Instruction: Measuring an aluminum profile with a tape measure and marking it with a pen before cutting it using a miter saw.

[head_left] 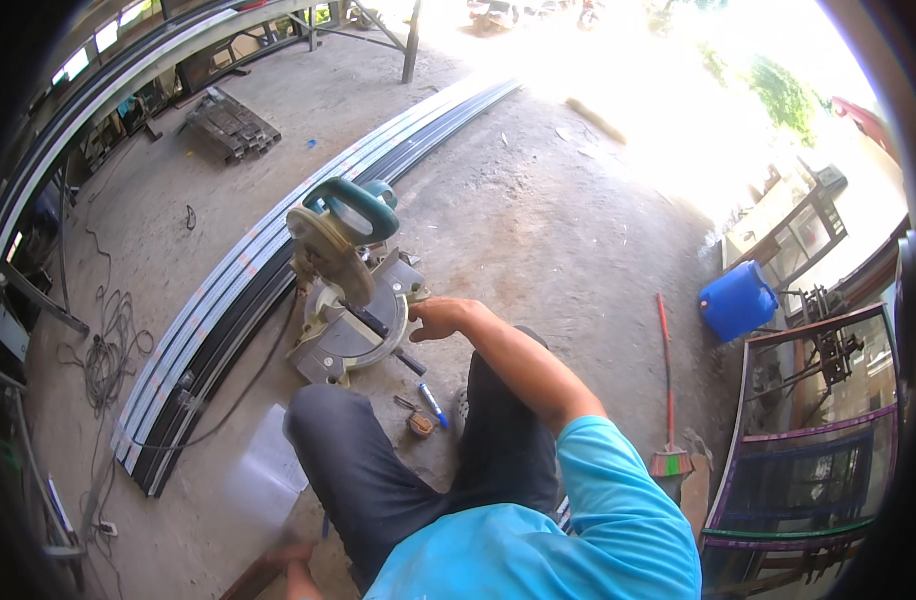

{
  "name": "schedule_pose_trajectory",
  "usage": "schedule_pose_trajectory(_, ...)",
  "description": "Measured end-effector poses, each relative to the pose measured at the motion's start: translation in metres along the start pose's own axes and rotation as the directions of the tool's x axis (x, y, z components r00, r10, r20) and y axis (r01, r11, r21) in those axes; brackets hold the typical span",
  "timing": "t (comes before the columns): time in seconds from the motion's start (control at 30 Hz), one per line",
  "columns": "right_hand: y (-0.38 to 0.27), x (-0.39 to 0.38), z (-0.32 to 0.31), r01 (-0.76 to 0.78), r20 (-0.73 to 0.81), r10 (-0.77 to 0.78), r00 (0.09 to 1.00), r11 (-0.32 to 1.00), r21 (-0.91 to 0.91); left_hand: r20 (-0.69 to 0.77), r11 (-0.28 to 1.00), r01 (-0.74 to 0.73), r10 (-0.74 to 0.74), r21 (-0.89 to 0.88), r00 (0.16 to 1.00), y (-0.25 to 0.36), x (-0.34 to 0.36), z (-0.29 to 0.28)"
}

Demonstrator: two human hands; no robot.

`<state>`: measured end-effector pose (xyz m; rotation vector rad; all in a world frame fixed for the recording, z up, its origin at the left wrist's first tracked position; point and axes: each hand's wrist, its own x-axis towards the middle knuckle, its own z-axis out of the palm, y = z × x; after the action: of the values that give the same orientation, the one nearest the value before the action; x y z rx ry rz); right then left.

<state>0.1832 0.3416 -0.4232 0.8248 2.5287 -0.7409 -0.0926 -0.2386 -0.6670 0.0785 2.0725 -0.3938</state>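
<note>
A miter saw with a teal handle and a round blade guard stands on the floor in front of my knees. My right hand is at the right edge of its base, fingers bent and apart, with nothing seen in them. At the lower left, my left hand is smeared and partly cut off beside a brown piece; its fingers are not clear. A whitish sheet, blurred on its left, lies left of my knee. Between my legs are a blue-and-white marker and a small brown object.
Long metal profiles lie in a curving bundle left of the saw. A power cord crosses them, and coiled cable lies farther left. To the right are a broom, a blue drum and framed panels. Short metal bars sit behind.
</note>
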Motion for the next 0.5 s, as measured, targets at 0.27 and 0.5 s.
schedule_pose_trajectory(0.27, -0.003, -0.002, -0.013, 0.014, -0.291, 0.03, 0.956, 0.989, 0.146, 0.159, 0.854, -0.24, 0.186, 0.463, 0.969, -0.009, 0.003, -0.034)
schedule_pose_trajectory(0.5, -0.044, 0.021, -0.069, 0.166, -0.851, -0.022, 0.524, 0.983, 0.076, -0.556, 0.82, -0.571, 0.495, 0.044, 0.667, 0.11, 0.011, -0.187)
